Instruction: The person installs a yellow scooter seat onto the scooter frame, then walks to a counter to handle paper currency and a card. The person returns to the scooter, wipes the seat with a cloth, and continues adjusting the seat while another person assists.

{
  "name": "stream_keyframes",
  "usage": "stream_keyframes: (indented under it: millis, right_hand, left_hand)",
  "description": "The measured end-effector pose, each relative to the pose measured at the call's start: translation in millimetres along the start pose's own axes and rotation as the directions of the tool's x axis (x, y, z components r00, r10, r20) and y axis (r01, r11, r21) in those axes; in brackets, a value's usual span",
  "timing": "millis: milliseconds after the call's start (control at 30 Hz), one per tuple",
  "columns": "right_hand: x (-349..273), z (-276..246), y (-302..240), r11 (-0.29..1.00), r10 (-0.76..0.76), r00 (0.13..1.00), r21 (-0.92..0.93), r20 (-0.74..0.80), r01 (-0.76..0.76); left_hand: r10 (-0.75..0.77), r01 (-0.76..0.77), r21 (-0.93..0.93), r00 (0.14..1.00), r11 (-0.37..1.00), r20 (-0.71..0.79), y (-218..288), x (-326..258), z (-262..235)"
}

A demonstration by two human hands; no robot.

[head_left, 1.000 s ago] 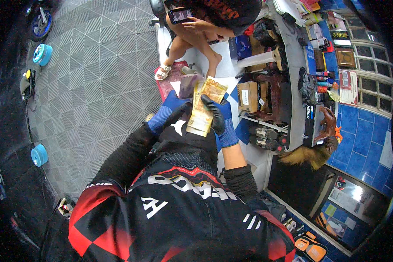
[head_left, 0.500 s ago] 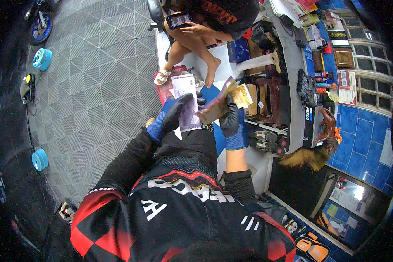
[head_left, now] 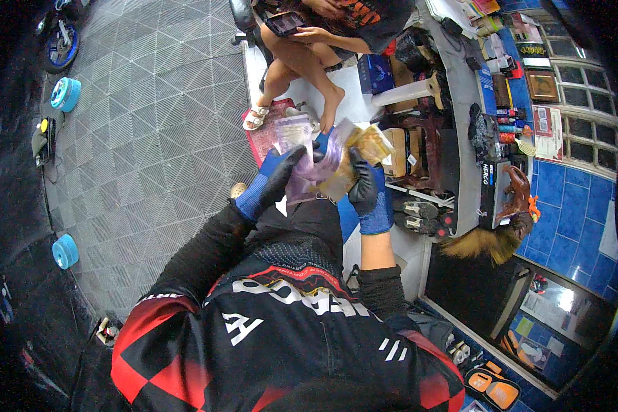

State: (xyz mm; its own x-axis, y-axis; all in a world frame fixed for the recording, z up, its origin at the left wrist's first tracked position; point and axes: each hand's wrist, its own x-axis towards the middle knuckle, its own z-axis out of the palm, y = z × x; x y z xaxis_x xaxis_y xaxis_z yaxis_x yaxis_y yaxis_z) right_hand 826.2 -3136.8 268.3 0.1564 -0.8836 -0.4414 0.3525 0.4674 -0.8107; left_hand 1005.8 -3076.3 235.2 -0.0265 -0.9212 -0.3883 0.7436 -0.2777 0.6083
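In front of my lap I hold paper banknotes in both hands, each in a black-and-blue work glove. My left hand (head_left: 276, 180) is closed on purple banknotes (head_left: 294, 130), its thumb lying over them. My right hand (head_left: 368, 187) grips a fanned bunch with yellow-orange banknotes (head_left: 376, 147) at its outer side. Between the hands, purple and brownish notes overlap, smeared by motion, so I cannot tell which hand holds the middle one. Most of the fingers are hidden behind the paper.
Ahead sits a person (head_left: 309, 51) with crossed legs, holding a phone (head_left: 284, 24). A white sandal (head_left: 255, 118) rests by a red mat (head_left: 262, 143). To the right runs a cluttered grey counter (head_left: 465, 206), with shoes (head_left: 419, 216) below. Blue round objects (head_left: 66, 94) stand on the left floor.
The purple note between my hands has shifted left, toward the left hand's notes, and blurs. The yellow notes have spread and tilted. The seated person's second hand has come into view.
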Motion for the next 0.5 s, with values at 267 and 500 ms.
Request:
stream_keyframes:
  millis: [267,500]
  right_hand:
    - [-0.8,4.5,1.0,0.997,-0.048,0.995,-0.059,0.091,0.053]
    - [8.0,8.5,1.1,0.862,-0.073,0.986,-0.487,0.148,0.137]
  left_hand:
    - [-0.005,0.093,0.449,0.981,0.889,-0.192,-11.8,8.4,-9.4]
    - [0.083,-0.118,0.465,0.992,0.878,0.095,-1.4,3.9,-13.4]
